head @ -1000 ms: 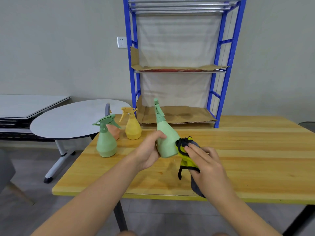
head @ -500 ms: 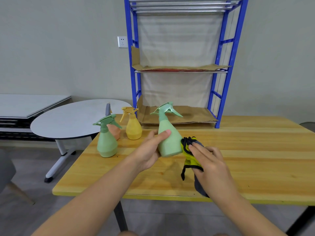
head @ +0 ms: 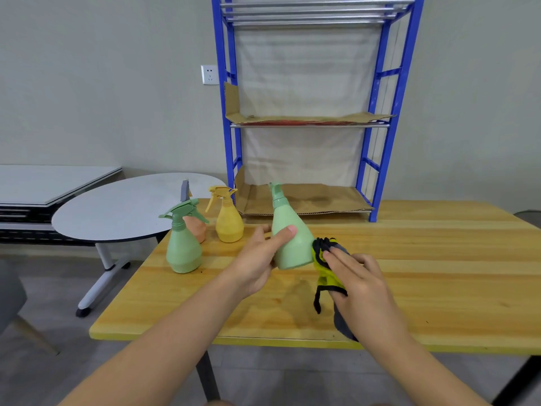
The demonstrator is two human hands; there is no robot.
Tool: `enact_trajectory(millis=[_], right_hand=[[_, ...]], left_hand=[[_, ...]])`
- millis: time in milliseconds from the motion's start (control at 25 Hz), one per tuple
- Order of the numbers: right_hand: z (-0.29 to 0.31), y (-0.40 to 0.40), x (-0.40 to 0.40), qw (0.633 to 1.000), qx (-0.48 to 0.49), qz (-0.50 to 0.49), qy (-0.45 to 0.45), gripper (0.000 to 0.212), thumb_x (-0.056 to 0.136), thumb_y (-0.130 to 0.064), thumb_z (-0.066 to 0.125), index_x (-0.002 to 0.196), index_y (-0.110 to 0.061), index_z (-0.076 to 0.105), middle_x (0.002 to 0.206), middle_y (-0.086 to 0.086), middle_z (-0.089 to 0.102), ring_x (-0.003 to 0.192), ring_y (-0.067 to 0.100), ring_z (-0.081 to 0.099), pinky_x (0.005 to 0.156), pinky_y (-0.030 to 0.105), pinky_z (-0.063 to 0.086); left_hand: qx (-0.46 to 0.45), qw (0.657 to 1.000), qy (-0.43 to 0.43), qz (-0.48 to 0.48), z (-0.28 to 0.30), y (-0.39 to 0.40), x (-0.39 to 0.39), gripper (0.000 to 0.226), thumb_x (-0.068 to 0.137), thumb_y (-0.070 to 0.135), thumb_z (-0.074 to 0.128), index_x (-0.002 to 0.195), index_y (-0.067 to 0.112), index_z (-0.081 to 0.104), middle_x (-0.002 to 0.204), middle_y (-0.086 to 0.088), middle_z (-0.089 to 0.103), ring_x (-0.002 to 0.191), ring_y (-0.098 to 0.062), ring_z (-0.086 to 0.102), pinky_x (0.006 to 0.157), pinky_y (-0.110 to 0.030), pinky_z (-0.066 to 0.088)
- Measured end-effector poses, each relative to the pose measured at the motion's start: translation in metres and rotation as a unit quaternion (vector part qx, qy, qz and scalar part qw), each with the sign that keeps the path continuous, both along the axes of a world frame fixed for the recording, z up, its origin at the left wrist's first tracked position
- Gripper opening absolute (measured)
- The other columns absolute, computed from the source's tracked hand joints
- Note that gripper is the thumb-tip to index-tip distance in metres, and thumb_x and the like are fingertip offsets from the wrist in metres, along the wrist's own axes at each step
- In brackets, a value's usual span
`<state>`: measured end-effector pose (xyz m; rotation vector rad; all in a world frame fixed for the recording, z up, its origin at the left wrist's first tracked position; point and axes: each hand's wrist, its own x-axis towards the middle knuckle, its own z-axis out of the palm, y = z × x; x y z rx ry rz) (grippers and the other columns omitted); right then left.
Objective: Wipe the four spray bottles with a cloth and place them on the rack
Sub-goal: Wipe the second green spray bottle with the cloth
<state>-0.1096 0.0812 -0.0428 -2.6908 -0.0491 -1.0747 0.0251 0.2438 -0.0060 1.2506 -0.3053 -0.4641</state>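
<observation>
My left hand [head: 259, 260] grips a light green spray bottle [head: 288, 230] above the wooden table [head: 439, 259], its nozzle pointing away from me. My right hand [head: 358, 281] presses a yellow and grey cloth [head: 326, 265] against the bottle's right side. On the table to the left stand a second green spray bottle [head: 183, 241], a yellow spray bottle [head: 228, 216] and an orange spray bottle [head: 195, 227], the orange one partly hidden behind the green one. The blue rack [head: 377, 112] stands at the back of the table, its shelves lined with cardboard.
A grey oval table [head: 123, 206] on a wheeled leg stands left of the wooden table. A grey chair edge [head: 10, 291] shows at the far left. A wall socket [head: 209, 74] sits left of the rack.
The held green bottle has turned in my left hand; its trigger head showed sideways half a second ago and now faces away. My right hand with the cloth stays against its side.
</observation>
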Motion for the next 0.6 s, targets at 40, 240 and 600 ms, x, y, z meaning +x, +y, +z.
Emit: enact_trajectory(millis=[40, 240, 600], right_hand=[[0.000, 0.003, -0.001, 1.000, -0.011, 0.002, -0.003, 0.084, 0.053, -0.001, 0.091, 0.131, -0.013, 0.062, 0.132, -0.003, 0.061, 0.103, 0.019, 0.048, 0.089, 0.032, 0.055], [-0.003, 0.020, -0.010, 0.992, -0.117, 0.048, -0.008, 0.078, 0.055, -0.008, 0.090, 0.129, -0.009, 0.063, 0.133, 0.000, 0.060, 0.102, 0.025, 0.051, 0.090, 0.034, 0.054], [-0.003, 0.008, -0.001, 0.997, -0.080, -0.003, -0.003, 0.081, 0.055, -0.005, 0.091, 0.130, -0.009, 0.062, 0.134, 0.002, 0.059, 0.101, 0.027, 0.052, 0.089, 0.038, 0.055]], left_hand=[[0.009, 1.000, -0.015, 0.006, 0.000, -0.003, -0.001, 0.061, 0.083, 0.034, 0.081, 0.131, 0.012, 0.051, 0.123, -0.012, 0.071, 0.109, -0.024, 0.071, 0.092, -0.043, 0.059], [0.044, 0.996, -0.046, 0.054, -0.004, -0.012, -0.005, 0.070, 0.071, 0.049, 0.080, 0.126, 0.012, 0.057, 0.120, -0.017, 0.071, 0.110, -0.033, 0.069, 0.094, -0.050, 0.057], [0.084, 0.987, -0.095, 0.096, -0.005, -0.016, -0.012, 0.059, 0.071, 0.047, 0.084, 0.119, 0.024, 0.058, 0.111, -0.002, 0.074, 0.104, -0.022, 0.072, 0.093, -0.045, 0.059]])
